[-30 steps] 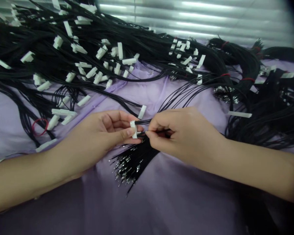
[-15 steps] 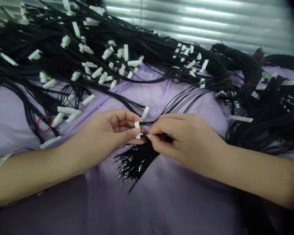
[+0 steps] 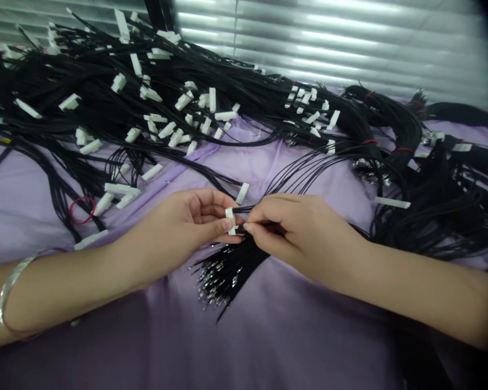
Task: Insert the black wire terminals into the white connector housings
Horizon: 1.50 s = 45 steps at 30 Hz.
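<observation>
Between thumb and fingers, my left hand grips a small white plastic connector held on end. Black wires run out of its upper part toward the right. My right hand is closed in a pinch on a thin black wire whose tip is at the lower part of the connector; whether it is inside cannot be made out. Below the hands lies a bundle of loose black wires with shiny metal terminals. Another white connector with wires lies just behind my left fingertips.
A large heap of black wires with white connectors spreads across the back and left. Bundles tied with red bands lie at the right. A red band rests at left on the purple cloth. Slatted blinds stand behind.
The view has shifted slightly, so the heap sits a little lower. Both hands keep the same grips, and the wire tip stays at the connector.
</observation>
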Each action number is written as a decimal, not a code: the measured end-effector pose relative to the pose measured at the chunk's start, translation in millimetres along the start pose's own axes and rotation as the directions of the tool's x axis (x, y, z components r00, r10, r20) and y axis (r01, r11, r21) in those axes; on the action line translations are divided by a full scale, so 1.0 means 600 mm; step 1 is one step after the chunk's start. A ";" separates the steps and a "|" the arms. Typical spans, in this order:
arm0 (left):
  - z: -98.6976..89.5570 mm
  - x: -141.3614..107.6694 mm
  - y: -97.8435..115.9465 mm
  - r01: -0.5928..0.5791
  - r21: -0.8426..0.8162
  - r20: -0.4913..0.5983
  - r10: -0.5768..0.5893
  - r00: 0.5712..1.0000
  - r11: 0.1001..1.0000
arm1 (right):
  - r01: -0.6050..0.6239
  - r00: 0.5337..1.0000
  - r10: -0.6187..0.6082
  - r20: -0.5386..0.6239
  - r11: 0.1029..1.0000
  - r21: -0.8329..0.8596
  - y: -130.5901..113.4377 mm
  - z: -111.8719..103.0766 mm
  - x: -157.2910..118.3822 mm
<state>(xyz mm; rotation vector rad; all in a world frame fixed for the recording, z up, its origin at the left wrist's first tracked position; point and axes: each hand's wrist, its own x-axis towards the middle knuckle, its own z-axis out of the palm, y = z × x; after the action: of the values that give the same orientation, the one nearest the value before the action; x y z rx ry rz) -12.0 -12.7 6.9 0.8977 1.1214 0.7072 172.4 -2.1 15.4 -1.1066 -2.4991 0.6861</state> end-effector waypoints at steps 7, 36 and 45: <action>-0.002 0.001 -0.003 0.012 -0.020 0.012 -0.012 1.000 1.000 | 0.078 0.994 -0.079 -0.081 0.997 -0.022 0.007 0.005 -0.006; -0.011 0.003 0.008 0.118 -0.173 -0.008 -0.122 0.993 0.978 | 0.150 0.985 -0.159 -0.067 0.982 -0.116 0.015 0.009 0.010; -0.012 0.005 0.012 0.086 -0.216 0.080 -0.070 0.994 0.973 | 0.179 0.978 -0.161 -0.132 0.974 0.136 0.014 0.000 0.008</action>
<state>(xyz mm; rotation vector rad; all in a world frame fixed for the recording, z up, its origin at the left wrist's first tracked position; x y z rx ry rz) -18.5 -5.1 11.0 0.6824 0.9876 0.7132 174.6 6.4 11.5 -0.8441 -2.3649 0.7190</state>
